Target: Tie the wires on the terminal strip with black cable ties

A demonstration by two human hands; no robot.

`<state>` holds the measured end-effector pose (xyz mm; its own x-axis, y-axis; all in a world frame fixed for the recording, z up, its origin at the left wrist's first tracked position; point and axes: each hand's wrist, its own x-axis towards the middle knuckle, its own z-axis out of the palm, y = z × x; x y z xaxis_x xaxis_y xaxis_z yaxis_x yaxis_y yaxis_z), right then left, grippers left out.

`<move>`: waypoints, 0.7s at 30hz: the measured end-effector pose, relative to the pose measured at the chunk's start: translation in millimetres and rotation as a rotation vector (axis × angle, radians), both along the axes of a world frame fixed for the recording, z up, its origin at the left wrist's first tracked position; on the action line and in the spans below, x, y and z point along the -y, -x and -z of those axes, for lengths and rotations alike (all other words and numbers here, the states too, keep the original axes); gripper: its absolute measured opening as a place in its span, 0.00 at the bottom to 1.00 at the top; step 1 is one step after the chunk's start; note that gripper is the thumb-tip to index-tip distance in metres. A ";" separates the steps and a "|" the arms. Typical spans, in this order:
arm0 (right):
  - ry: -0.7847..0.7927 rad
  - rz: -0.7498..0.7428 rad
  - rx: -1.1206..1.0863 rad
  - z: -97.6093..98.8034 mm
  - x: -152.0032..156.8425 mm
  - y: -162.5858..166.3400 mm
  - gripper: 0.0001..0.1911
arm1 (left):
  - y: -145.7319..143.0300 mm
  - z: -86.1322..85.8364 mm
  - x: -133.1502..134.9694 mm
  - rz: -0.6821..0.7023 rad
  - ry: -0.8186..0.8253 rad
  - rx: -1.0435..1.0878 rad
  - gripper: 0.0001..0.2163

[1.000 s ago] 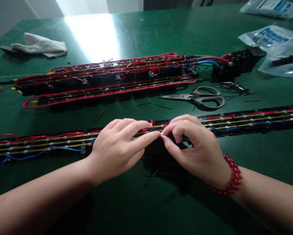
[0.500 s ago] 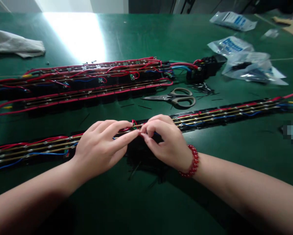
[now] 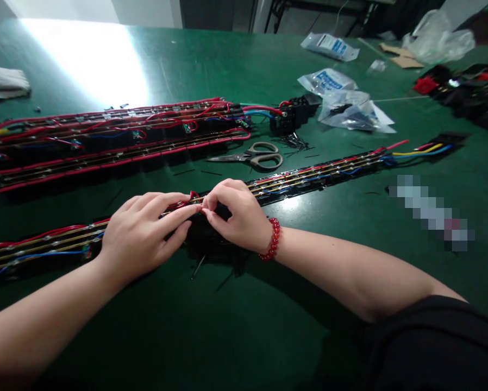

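A long black strip [image 3: 321, 175] with brass rails and red and blue wires runs across the green table in front of me. My left hand [image 3: 142, 234] lies on its middle, fingers curled and fingertips pressed at a red wire loop [image 3: 193, 196]. My right hand [image 3: 238, 214], with a red bead bracelet at the wrist, pinches at the same spot, fingertip to fingertip with the left. What the pinch holds is too small to make out. A pile of thin black ties [image 3: 211, 252] lies under and just in front of both hands.
Two more wired strips [image 3: 113, 136] lie side by side farther back, ending in a black connector block [image 3: 293, 114]. Scissors [image 3: 252, 157] rest between the strips. Plastic bags [image 3: 350, 106] sit at the back right, a white cloth [image 3: 3, 81] at the far left, dark parts [image 3: 464, 89] at the right edge.
The view has swung to the right, so everything has slid left in the picture. Both hands have stayed pinched together at the same spot on the near strip.
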<state>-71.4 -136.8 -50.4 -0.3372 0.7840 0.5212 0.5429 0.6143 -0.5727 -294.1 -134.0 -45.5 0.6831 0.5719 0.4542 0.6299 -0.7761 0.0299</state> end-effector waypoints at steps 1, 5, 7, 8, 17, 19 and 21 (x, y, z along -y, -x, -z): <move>0.004 -0.001 -0.005 0.1 0.0 0.0 0.07 | -0.6 -0.4 0.7 -0.006 0.012 0.008 0.15; 0.008 0.003 -0.020 0.1 0.5 0.7 0.07 | -6.9 -7.2 3.1 -0.070 0.097 0.027 0.11; 0.006 0.000 -0.028 0.2 0.9 1.1 0.08 | -12.3 -13.7 2.5 -0.115 0.150 0.007 0.10; 0.005 -0.003 -0.035 0.3 1.0 1.1 0.08 | -15.3 -17.3 1.4 -0.133 0.176 -0.010 0.10; 0.056 -0.008 -0.081 1.7 0.0 -2.4 0.06 | -33.5 -35.6 -15.0 -0.141 0.299 -0.099 0.09; 0.055 -0.014 -0.089 1.4 0.4 -2.5 0.06 | -31.6 -30.8 -15.8 -0.093 0.307 -0.038 0.08; 0.040 -0.017 -0.100 0.9 0.8 -2.5 0.05 | -28.6 -23.5 -15.6 -0.027 0.269 0.048 0.08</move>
<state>-68.9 -137.7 -51.3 -0.2986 0.7992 0.5216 0.4716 0.5987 -0.6474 -265.5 -118.5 -22.0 0.6470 0.6944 0.3149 0.6435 -0.7188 0.2631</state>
